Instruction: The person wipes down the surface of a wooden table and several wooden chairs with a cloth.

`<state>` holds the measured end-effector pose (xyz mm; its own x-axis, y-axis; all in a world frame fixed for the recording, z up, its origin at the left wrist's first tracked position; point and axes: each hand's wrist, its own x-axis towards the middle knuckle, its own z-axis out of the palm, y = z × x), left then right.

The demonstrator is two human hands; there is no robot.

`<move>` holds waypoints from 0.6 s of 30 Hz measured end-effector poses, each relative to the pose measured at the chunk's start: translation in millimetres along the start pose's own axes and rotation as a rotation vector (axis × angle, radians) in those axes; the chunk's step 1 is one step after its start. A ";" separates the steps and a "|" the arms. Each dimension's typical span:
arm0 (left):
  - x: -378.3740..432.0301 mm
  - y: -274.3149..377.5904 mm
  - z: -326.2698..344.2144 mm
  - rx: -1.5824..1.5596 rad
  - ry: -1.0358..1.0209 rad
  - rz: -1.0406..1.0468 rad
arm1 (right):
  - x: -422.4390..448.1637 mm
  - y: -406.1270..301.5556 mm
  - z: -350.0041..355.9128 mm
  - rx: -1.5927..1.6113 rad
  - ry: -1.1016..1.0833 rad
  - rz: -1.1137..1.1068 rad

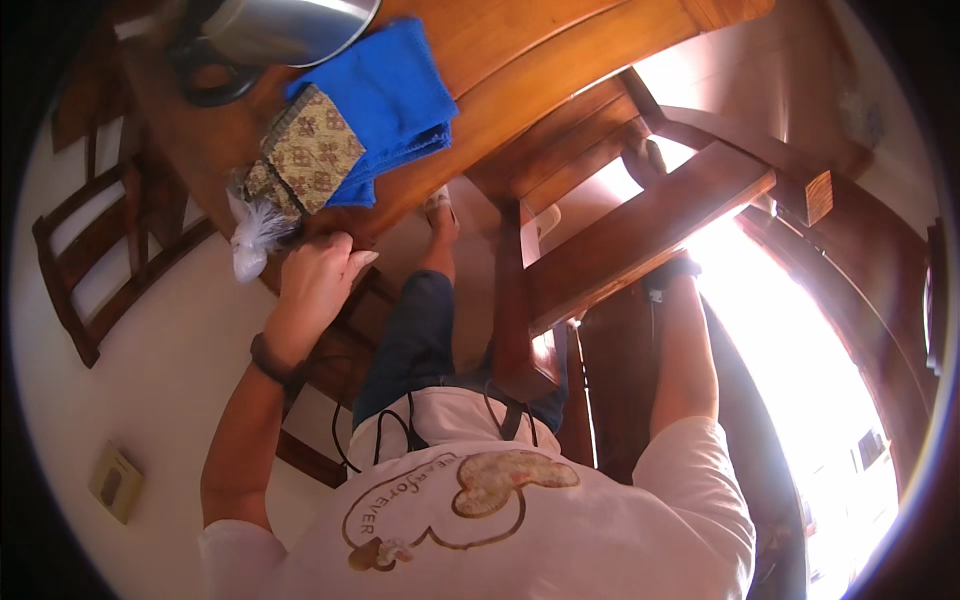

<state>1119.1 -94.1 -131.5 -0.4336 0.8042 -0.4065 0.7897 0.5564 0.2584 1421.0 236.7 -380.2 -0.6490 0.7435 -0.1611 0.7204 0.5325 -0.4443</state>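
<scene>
My left hand [319,281] is at the near corner of a varnished wooden table [517,67], its fingers curled down at the edge and its thumb sticking out to the right. What the fingertips touch is hidden. Just beyond it lie a knotted clear plastic bag [253,236] and a folded patterned brown cloth [311,146]. Under that cloth is a folded blue cloth [390,90]. On the right, my forearm reaches behind the thick rail of a wooden chair [645,232]. My right hand [681,256] is almost wholly covered by this rail, so its fingers cannot be seen.
A shiny metal pot or kettle [289,30] with a black handle [217,86] stands at the table's far left. Another wooden chair [90,255] is at the left. My foot [439,201] is below the table. Bright light falls from a doorway or window [810,360] at right.
</scene>
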 end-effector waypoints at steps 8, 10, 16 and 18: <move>-3.1 -3.1 -8.0 0.021 -0.042 0.010 | -44.2 -34.1 32.9 0.220 -0.428 -0.041; -4.2 -2.0 -8.2 -0.005 -0.012 0.033 | -83.0 -31.1 29.3 0.269 -0.572 0.052; -3.3 -0.4 -13.5 0.016 -0.066 0.037 | -156.5 -23.4 -32.5 0.553 -0.392 0.465; -5.5 0.4 -14.5 0.000 -0.068 0.027 | -143.0 -90.7 -114.2 0.698 -0.179 0.655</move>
<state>1115.5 -95.3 -116.5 -0.3812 0.8029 -0.4583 0.8007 0.5345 0.2704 1476.4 128.2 -216.2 -0.2409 0.7036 -0.6685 0.6823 -0.3671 -0.6322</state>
